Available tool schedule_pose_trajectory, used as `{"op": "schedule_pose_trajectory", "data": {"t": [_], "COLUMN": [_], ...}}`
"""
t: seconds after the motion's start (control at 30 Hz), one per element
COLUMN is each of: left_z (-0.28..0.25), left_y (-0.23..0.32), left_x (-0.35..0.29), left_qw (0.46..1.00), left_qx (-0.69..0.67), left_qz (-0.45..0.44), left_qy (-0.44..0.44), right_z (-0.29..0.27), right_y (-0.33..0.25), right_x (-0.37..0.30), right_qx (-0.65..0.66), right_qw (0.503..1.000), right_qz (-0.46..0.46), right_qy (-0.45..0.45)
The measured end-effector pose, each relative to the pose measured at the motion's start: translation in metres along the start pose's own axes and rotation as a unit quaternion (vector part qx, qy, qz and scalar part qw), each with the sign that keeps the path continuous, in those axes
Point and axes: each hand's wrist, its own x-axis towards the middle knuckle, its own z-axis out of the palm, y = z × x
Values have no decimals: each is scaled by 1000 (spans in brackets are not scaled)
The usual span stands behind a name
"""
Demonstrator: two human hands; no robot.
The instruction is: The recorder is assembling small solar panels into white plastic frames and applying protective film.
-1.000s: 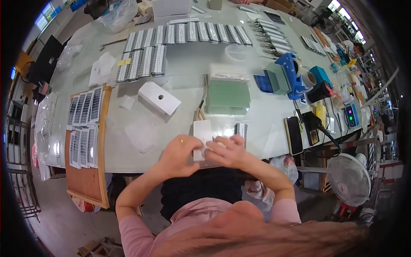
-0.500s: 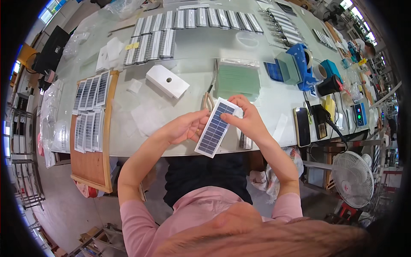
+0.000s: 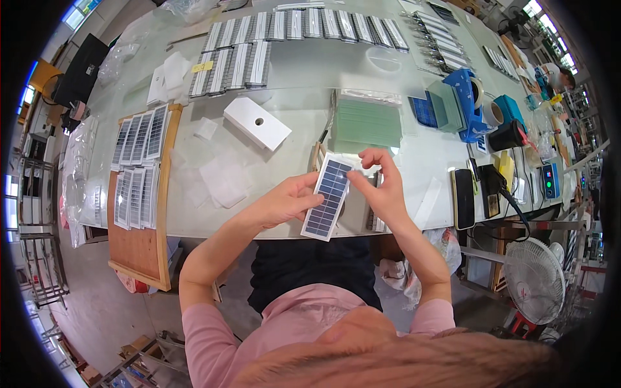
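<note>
My left hand [image 3: 288, 202] grips a small solar panel [image 3: 332, 194] by its left edge, with the thumb lying on its face. The panel is narrow, with dark blue cells and a white border, and is held tilted over the table's near edge. My right hand [image 3: 387, 193] is at the panel's upper right corner, thumb and forefinger apart, the thumb tip close to the edge. Whether a thin clear film lies between those fingers is hard to make out. Beyond the panel, a tool with wooden-coloured handles [image 3: 317, 155] lies partly hidden beside a stack of greenish glass plates [image 3: 366, 126].
A wooden board [image 3: 139, 255] at left carries several small panels [image 3: 134, 197]. A white block with a hole [image 3: 257, 123] stands mid-table. Rows of panels [image 3: 294, 26] lie at the back. At right are a blue tape dispenser [image 3: 467, 107], a phone [image 3: 462, 199] and a fan [image 3: 533, 281].
My left thumb has come onto the panel's face. My right hand has loosened from the panel, its thumb shifting from the face to the upper right edge and its forefinger lifting.
</note>
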Motion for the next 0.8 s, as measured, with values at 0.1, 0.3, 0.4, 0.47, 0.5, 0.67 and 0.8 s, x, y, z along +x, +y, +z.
{"op": "schedule_pose_trajectory", "data": {"t": [0.1, 0.3, 0.4, 0.47, 0.5, 0.67, 0.8], "left_z": [1, -4, -4, -6, -7, -11, -16], "left_y": [-3, -6, -1, -5, -5, -4, -8], "left_x": [2, 1, 0, 0, 1, -1, -4], "left_qw": [1000, 1000, 1000, 1000, 1000, 1000, 998], "left_qx": [0, 10, 13, 17, 10, 2, 38], "left_qz": [11, 17, 2, -6, 0, -6, -51], "left_qy": [8, -5, -6, -2, -8, -23, -23], "right_z": [0, 0, -1, 1, 1, 5, -3], "right_y": [8, 1, 0, 3, 4, 8, 11], "right_x": [1, 5, 5, 4, 4, 10, 15], "right_qx": [20, 58, 79, 99, 100, 85, 16], "right_qw": [1000, 994, 988, 984, 984, 993, 986], "right_qz": [-11, 75, 116, 133, 135, 83, 71], "right_qy": [-15, -48, -69, -65, -68, -13, -148]}}
